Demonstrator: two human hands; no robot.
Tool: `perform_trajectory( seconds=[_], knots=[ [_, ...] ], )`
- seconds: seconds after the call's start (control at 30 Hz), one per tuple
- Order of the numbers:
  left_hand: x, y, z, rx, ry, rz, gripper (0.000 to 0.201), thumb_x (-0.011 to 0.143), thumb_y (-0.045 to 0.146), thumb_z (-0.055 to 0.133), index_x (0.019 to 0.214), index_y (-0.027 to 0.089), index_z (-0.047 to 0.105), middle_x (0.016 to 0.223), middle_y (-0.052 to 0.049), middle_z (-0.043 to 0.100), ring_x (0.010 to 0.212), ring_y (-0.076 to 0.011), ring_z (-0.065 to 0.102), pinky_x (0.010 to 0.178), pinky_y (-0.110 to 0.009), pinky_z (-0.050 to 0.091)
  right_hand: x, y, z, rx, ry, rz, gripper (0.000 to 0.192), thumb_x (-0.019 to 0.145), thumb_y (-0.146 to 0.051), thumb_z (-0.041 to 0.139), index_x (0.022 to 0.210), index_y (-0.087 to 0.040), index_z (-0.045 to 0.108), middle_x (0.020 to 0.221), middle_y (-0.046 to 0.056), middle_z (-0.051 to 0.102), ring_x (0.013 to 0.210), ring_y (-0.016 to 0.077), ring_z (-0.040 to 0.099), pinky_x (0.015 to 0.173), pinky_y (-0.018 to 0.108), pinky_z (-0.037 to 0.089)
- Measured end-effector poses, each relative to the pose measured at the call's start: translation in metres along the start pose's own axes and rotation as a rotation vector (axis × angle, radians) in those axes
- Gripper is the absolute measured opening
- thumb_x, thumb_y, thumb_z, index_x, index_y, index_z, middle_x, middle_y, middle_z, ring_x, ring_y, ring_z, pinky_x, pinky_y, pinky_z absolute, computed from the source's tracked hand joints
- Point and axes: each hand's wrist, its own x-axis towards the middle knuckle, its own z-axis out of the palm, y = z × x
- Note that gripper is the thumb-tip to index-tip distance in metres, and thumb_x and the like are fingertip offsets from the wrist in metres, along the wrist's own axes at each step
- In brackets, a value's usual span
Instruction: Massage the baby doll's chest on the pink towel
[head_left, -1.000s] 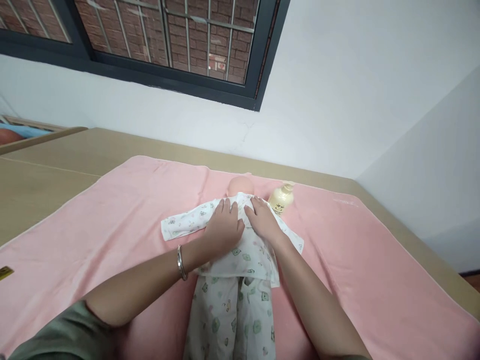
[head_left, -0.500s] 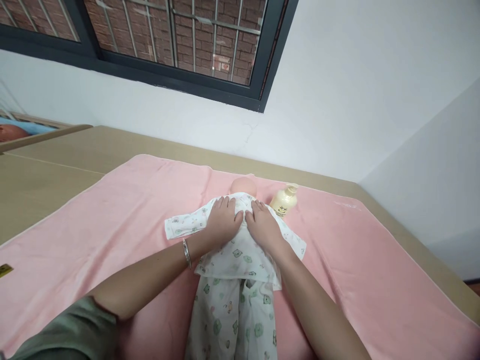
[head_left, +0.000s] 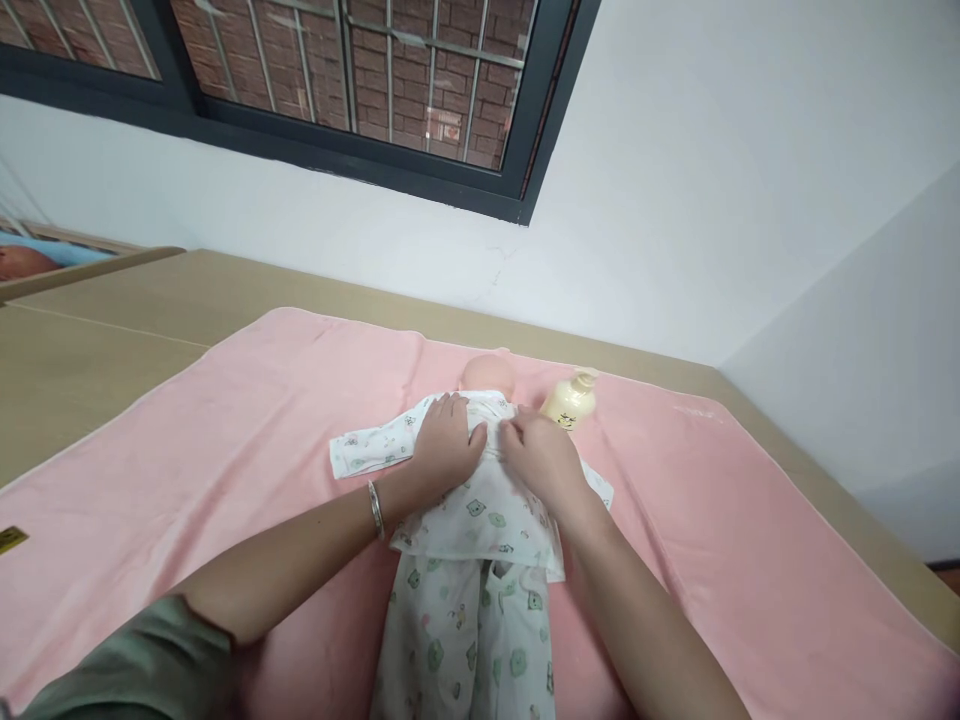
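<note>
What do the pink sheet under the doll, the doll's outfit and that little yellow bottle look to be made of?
The pink sheet looks like soft, matte towelling or fleece with a pale hem. The outfit seems thin printed cotton that wrinkles under the left hand and right hand. The bottle appears to be smooth, slightly glossy plastic with a pump.

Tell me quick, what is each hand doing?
Left hand: open, flat on the doll's shirt.
Right hand: fingers curled on the shirt; cannot tell if gripping.

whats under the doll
The doll lies on a pink towel spread over a tan surface. Both hands rest on its chest: left hand, right hand. The towel beneath it is hidden.
</note>
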Motion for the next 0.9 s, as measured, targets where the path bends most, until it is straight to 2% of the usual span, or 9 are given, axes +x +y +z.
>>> perform_trajectory(
  seconds=[0.13, 0.2, 0.3, 0.43, 0.5, 0.63, 0.73, 0.8, 0.9],
  knots=[
    [0.0, 0.0, -0.001, -0.133, 0.021, -0.044, 0.035, 0.096, 0.033, 0.045, 0.121, 0.013, 0.058, 0.117, -0.019, 0.066, 0.118, -0.0353, 0.06, 0.106, -0.055, 0.047, 0.005, 0.004, 0.015, 0.092, 0.199, -0.085, 0.043, 0.101, -0.027, 0.04, 0.133, -0.014, 0.066, 0.158, 0.015, 0.051, 0.15, 0.0297, 0.041, 0.122, 0.046, 0.035],
    [0.003, 0.0, -0.004, -0.281, 0.038, -0.127, 0.037, 0.098, 0.033, 0.042, 0.126, 0.015, 0.056, 0.124, -0.018, 0.066, 0.123, -0.0333, 0.06, 0.109, -0.053, 0.046, 0.009, 0.006, 0.027, 0.094, 0.172, -0.1, 0.049, 0.103, -0.029, 0.039, 0.145, -0.012, 0.057, 0.162, 0.017, 0.045, 0.154, 0.0306, 0.035, 0.125, 0.051, 0.03],
    [0.011, 0.001, -0.016, -0.548, 0.041, -0.307, 0.044, 0.101, 0.036, 0.037, 0.138, 0.017, 0.05, 0.141, -0.018, 0.061, 0.134, -0.029, 0.056, 0.113, -0.048, 0.044, 0.011, 0.008, 0.034, 0.094, 0.05, -0.111, 0.051, 0.105, -0.033, 0.037, 0.148, -0.011, 0.054, 0.161, 0.019, 0.047, 0.154, 0.0324, 0.035, 0.125, 0.055, 0.027],
    [0.021, 0.004, -0.034, -0.712, 0.027, -0.449, 0.05, 0.1, 0.039, 0.04, 0.145, 0.018, 0.044, 0.145, -0.017, 0.059, 0.135, -0.0292, 0.058, 0.114, -0.048, 0.044, 0.007, 0.006, 0.03, 0.134, 0.151, -0.12, 0.055, 0.105, -0.034, 0.037, 0.153, -0.011, 0.048, 0.167, 0.018, 0.036, 0.158, 0.031, 0.029, 0.127, 0.053, 0.025],
    [0.022, 0.007, -0.04, -0.752, 0.024, -0.47, 0.049, 0.099, 0.038, 0.043, 0.144, 0.02, 0.045, 0.143, -0.015, 0.062, 0.131, -0.0285, 0.06, 0.113, -0.047, 0.045, 0.005, 0.003, 0.03, 0.113, 0.163, -0.139, 0.055, 0.104, -0.034, 0.039, 0.154, -0.012, 0.047, 0.168, 0.018, 0.035, 0.159, 0.0315, 0.025, 0.127, 0.056, 0.024],
    [0.021, 0.015, -0.045, -0.824, -0.014, -0.521, 0.047, 0.098, 0.035, 0.043, 0.142, 0.019, 0.047, 0.139, -0.013, 0.065, 0.129, -0.0268, 0.061, 0.115, -0.045, 0.043, 0.002, -0.001, 0.033, 0.071, 0.063, -0.168, 0.053, 0.104, -0.034, 0.041, 0.151, -0.012, 0.052, 0.165, 0.019, 0.04, 0.158, 0.0341, 0.027, 0.126, 0.06, 0.023],
    [0.019, 0.017, -0.044, -0.863, -0.036, -0.538, 0.046, 0.098, 0.039, 0.044, 0.138, 0.019, 0.051, 0.139, -0.012, 0.065, 0.132, -0.0267, 0.059, 0.116, -0.044, 0.043, 0.0, -0.003, 0.032, 0.104, 0.165, -0.158, 0.053, 0.104, -0.032, 0.039, 0.151, -0.011, 0.052, 0.166, 0.018, 0.039, 0.158, 0.0309, 0.028, 0.128, 0.054, 0.024],
    [0.018, 0.016, -0.04, -0.909, -0.027, -0.512, 0.043, 0.096, 0.042, 0.047, 0.133, 0.021, 0.055, 0.141, -0.011, 0.064, 0.135, -0.0262, 0.057, 0.116, -0.043, 0.044, -0.002, -0.004, 0.033, 0.097, 0.182, -0.176, 0.053, 0.103, -0.031, 0.04, 0.151, -0.011, 0.052, 0.166, 0.018, 0.039, 0.157, 0.0311, 0.029, 0.127, 0.054, 0.024],
    [0.019, 0.015, -0.035, -0.996, -0.008, -0.418, 0.043, 0.092, 0.045, 0.05, 0.128, 0.022, 0.058, 0.147, -0.01, 0.061, 0.142, -0.025, 0.053, 0.12, -0.042, 0.042, -0.002, -0.004, 0.033, 0.044, 0.068, -0.236, 0.052, 0.103, -0.031, 0.043, 0.15, -0.011, 0.052, 0.163, 0.021, 0.042, 0.156, 0.0342, 0.032, 0.125, 0.06, 0.025]
  ],
)
